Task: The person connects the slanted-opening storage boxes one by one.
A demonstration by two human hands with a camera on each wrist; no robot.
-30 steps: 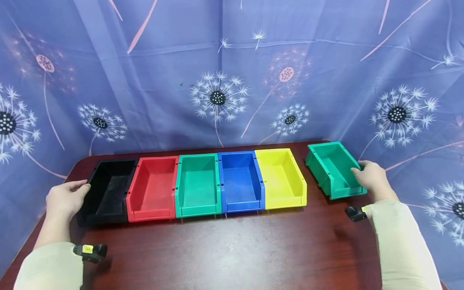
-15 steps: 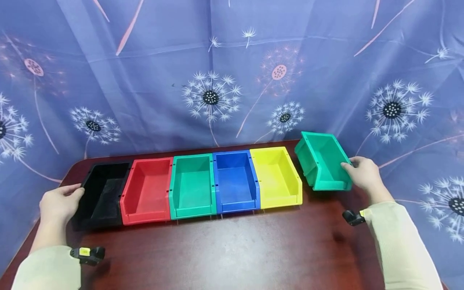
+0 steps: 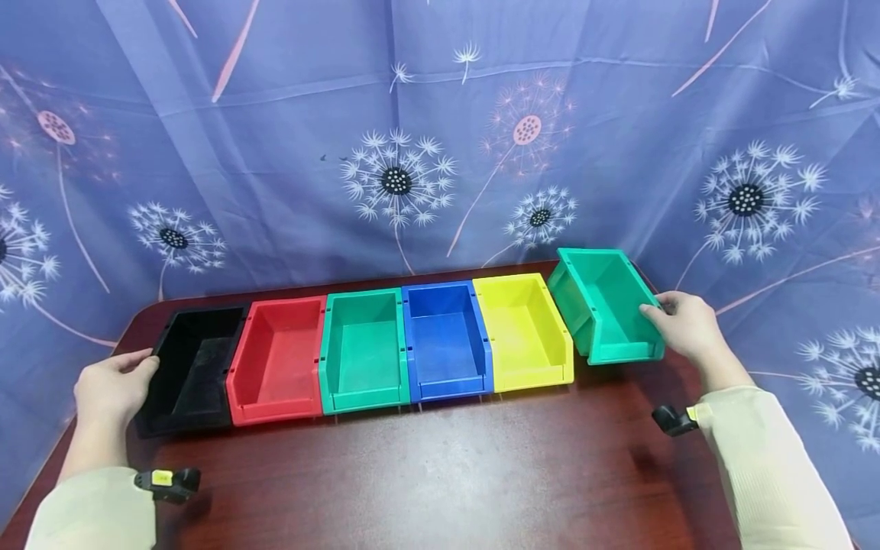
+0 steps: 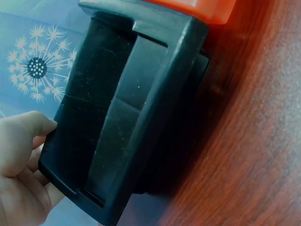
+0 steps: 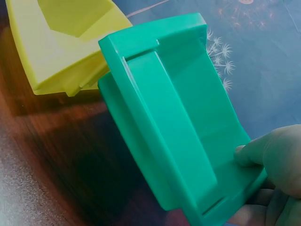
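Observation:
At the row's left end stands a black storage bin (image 3: 201,374); my left hand (image 3: 115,383) grips its outer side wall, thumb on the rim and fingers beneath in the left wrist view. My right hand (image 3: 684,325) pinches the right side wall of a green storage bin (image 3: 619,305), with the thumb inside it. This bin is tilted and looks lifted off the table, close beside the yellow bin (image 3: 525,336). In the right wrist view the green bin (image 5: 164,122) has its front corner near the yellow one.
Between black and yellow, a red bin (image 3: 280,359), another green bin (image 3: 364,355) and a blue bin (image 3: 447,344) stand side by side on the dark wooden table (image 3: 385,481). A blue dandelion-print cloth (image 3: 289,153) hangs behind and at the sides.
My right hand has lifted the right-hand green bin and carried it left, narrowing the gap to the yellow bin. My left hand keeps its grip on the black bin. The head view has shifted slightly.

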